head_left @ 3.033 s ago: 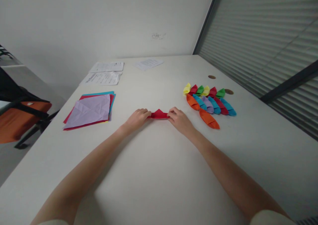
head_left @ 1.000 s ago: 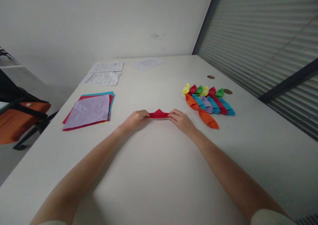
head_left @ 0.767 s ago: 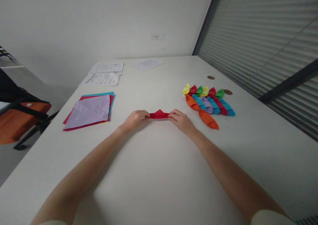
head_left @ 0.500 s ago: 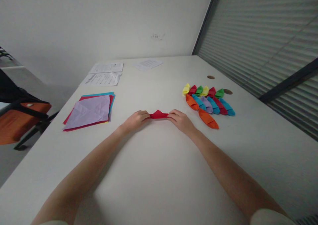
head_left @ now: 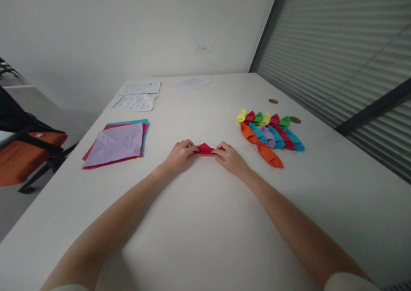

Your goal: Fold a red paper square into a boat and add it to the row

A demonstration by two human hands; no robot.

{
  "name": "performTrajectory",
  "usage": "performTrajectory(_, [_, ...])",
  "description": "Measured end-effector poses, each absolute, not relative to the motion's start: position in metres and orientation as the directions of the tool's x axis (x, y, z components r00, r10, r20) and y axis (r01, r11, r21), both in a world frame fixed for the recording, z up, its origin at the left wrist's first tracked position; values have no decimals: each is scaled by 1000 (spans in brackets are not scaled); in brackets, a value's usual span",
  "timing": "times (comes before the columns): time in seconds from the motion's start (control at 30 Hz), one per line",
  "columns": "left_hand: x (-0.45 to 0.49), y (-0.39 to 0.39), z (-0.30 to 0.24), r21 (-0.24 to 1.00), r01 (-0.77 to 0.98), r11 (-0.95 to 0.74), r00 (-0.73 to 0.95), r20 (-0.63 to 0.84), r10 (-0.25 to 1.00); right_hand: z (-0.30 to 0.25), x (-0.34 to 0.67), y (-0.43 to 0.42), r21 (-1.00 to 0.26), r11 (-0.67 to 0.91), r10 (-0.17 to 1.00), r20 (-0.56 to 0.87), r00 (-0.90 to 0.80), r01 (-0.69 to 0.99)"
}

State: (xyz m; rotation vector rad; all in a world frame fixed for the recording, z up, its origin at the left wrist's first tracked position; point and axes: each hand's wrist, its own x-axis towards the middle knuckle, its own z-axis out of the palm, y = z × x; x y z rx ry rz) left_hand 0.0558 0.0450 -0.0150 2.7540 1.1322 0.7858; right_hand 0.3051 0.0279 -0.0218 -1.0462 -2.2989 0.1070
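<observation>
A folded piece of red paper [head_left: 204, 149] lies on the white table between my hands, with a small triangular peak pointing away from me. My left hand [head_left: 181, 155] grips its left end, fingers closed over the fold. At the other end, my right hand [head_left: 230, 157] pinches the paper between thumb and fingers. Both ends of the paper are partly hidden by my fingers. To the right sit several folded paper pieces in yellow, red, green, blue, purple and orange, the nearest being an orange folded paper piece [head_left: 270, 155].
On the left lies a stack of coloured paper sheets, a purple sheet [head_left: 112, 144] on top. Printed papers [head_left: 136, 102] rest farther back. Beyond the table's left edge stands an orange-seated chair [head_left: 28, 156]. A window blind [head_left: 337, 47] borders the right side.
Both hands have moved slightly inward along the red paper, covering more of its ends. My left fingers now bend further over it. The other papers stay in place.
</observation>
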Motion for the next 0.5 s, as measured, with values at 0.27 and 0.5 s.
performTrajectory(0.27, [70, 35, -7, -80, 611, -787, 729, 443, 521, -27, 297, 30, -427, 716, 694, 516, -502, 552])
performTrajectory(0.5, [70, 37, -5, -38, 619, -785, 749, 329, 575, -20, 301, 32, -283, 655, 734, 459, -501, 700])
